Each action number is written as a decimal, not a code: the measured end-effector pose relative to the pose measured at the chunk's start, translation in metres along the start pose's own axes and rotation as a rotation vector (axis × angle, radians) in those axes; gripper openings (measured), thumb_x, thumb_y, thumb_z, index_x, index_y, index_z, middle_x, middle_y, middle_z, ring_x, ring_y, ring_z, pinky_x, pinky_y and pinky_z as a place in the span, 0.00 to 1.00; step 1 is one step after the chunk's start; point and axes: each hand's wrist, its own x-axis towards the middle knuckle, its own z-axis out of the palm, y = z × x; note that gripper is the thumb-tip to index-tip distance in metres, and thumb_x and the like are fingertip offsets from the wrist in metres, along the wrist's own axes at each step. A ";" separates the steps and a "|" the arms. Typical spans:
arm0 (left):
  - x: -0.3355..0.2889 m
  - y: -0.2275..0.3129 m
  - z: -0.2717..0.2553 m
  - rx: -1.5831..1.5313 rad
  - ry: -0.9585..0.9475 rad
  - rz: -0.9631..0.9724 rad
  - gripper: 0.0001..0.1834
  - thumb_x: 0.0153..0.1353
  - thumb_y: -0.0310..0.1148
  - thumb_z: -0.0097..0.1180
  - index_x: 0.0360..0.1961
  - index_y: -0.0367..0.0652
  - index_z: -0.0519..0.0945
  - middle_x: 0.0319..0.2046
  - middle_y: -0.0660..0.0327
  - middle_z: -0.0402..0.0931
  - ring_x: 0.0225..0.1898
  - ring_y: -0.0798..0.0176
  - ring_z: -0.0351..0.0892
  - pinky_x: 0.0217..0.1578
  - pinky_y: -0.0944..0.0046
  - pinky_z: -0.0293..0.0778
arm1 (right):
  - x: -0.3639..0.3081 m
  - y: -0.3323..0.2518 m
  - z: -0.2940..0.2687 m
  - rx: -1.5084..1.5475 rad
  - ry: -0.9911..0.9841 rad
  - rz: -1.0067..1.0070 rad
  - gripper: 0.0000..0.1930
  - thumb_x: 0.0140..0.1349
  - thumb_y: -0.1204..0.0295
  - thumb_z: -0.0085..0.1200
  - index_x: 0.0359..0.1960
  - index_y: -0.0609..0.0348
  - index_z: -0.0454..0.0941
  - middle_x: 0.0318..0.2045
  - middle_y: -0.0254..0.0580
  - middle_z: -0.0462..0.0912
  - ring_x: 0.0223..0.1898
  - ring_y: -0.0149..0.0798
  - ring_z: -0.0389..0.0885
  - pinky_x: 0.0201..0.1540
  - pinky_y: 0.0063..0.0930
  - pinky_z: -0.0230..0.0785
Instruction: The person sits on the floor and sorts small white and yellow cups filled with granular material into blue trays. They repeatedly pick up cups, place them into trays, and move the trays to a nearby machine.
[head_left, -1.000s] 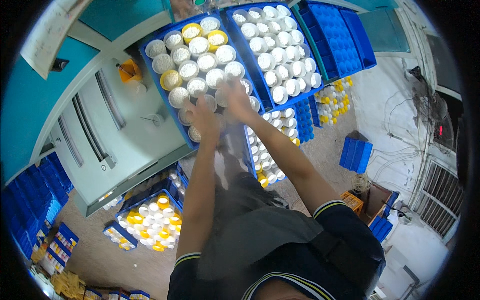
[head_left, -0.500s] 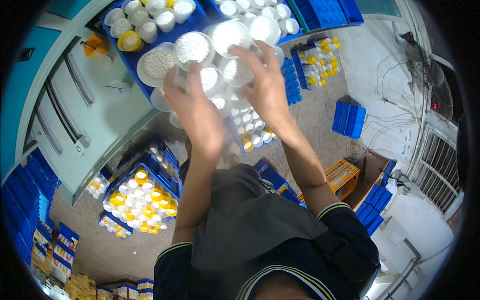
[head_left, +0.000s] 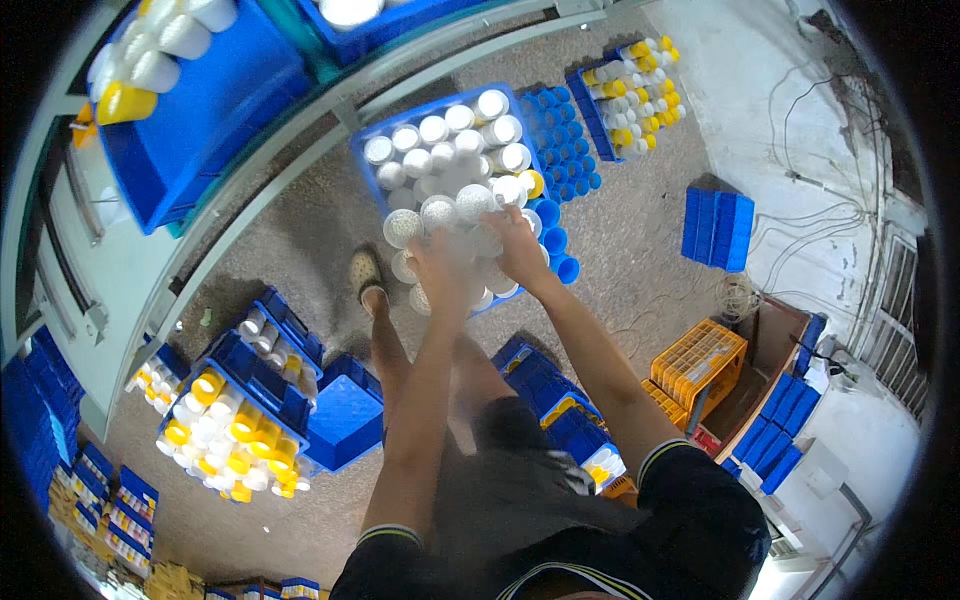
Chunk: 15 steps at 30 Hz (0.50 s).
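Grey concrete floor (head_left: 640,250) strewn with stacked crates fills the workshop beneath the person, whose two bare arms now reach down and forward rather than up at the shelf. A second ago both hands were raised to the blue plastic tray of white cylindrical pots on the metal rack (head_left: 250,210); half a second ago they carried a clutch of those pots at chest height. Now the left hand (head_left: 440,275) and right hand (head_left: 520,245) are lowered over a blue plastic crate on the floor (head_left: 375,150), already nearly full of white-capped cylindrical pots (head_left: 450,150). Both hands are closed around several translucent white pots (head_left: 440,215), held just above or touching the crate's near rows; whether any has been set down cannot be told. One yellow-capped pot (head_left: 533,183) stands at the crate's right edge. On the rack above left, the blue shelf tray (head_left: 200,110) keeps only a few white and yellow pots at its far corner. The load appears to be moving from shelf to floor crate, mid-transfer. A sandalled foot (head_left: 367,275) rests beside the crate.
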 end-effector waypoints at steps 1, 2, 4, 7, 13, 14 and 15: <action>0.003 -0.012 0.023 -0.003 -0.027 -0.079 0.43 0.42 0.07 0.55 0.62 0.51 0.68 0.63 0.41 0.55 0.63 0.29 0.58 0.59 0.41 0.66 | 0.002 0.022 0.017 -0.039 0.068 -0.088 0.38 0.41 0.80 0.69 0.59 0.44 0.74 0.57 0.55 0.68 0.57 0.63 0.71 0.59 0.50 0.69; 0.007 -0.023 0.044 -0.015 -0.016 -0.086 0.43 0.42 0.07 0.56 0.62 0.51 0.69 0.63 0.41 0.54 0.63 0.30 0.58 0.59 0.41 0.66 | 0.006 0.044 0.030 -0.051 0.040 -0.092 0.37 0.43 0.82 0.66 0.59 0.44 0.74 0.59 0.56 0.68 0.58 0.64 0.70 0.60 0.50 0.69; 0.010 -0.041 0.076 -0.045 0.000 -0.107 0.44 0.42 0.07 0.57 0.62 0.53 0.69 0.64 0.42 0.53 0.63 0.30 0.58 0.59 0.42 0.66 | 0.014 0.081 0.053 -0.082 -0.017 -0.092 0.35 0.47 0.85 0.61 0.60 0.44 0.73 0.61 0.58 0.66 0.60 0.64 0.69 0.62 0.49 0.67; 0.011 -0.057 0.103 0.028 0.041 -0.082 0.47 0.42 0.08 0.57 0.65 0.55 0.68 0.65 0.43 0.52 0.63 0.30 0.58 0.60 0.42 0.66 | 0.014 0.109 0.079 0.016 -0.001 -0.028 0.36 0.51 0.88 0.53 0.63 0.42 0.71 0.66 0.62 0.62 0.65 0.66 0.65 0.66 0.49 0.63; 0.023 -0.076 0.113 0.077 0.064 -0.178 0.49 0.47 0.12 0.59 0.72 0.55 0.63 0.67 0.44 0.50 0.65 0.32 0.56 0.62 0.44 0.66 | 0.021 0.120 0.095 -0.096 0.097 -0.105 0.37 0.55 0.86 0.51 0.67 0.39 0.69 0.71 0.58 0.58 0.67 0.64 0.64 0.64 0.50 0.66; 0.025 -0.077 0.115 0.077 0.045 -0.207 0.51 0.44 0.10 0.60 0.72 0.55 0.62 0.67 0.43 0.50 0.65 0.32 0.55 0.62 0.44 0.66 | 0.024 0.119 0.098 -0.154 0.099 -0.089 0.36 0.55 0.86 0.51 0.67 0.39 0.69 0.71 0.57 0.58 0.67 0.63 0.65 0.61 0.50 0.69; 0.027 -0.079 0.117 0.097 0.053 -0.175 0.54 0.41 0.09 0.62 0.72 0.55 0.62 0.68 0.42 0.48 0.66 0.29 0.55 0.62 0.42 0.66 | 0.026 0.118 0.100 -0.206 0.192 -0.170 0.36 0.56 0.84 0.51 0.67 0.37 0.69 0.71 0.56 0.58 0.64 0.60 0.69 0.51 0.47 0.77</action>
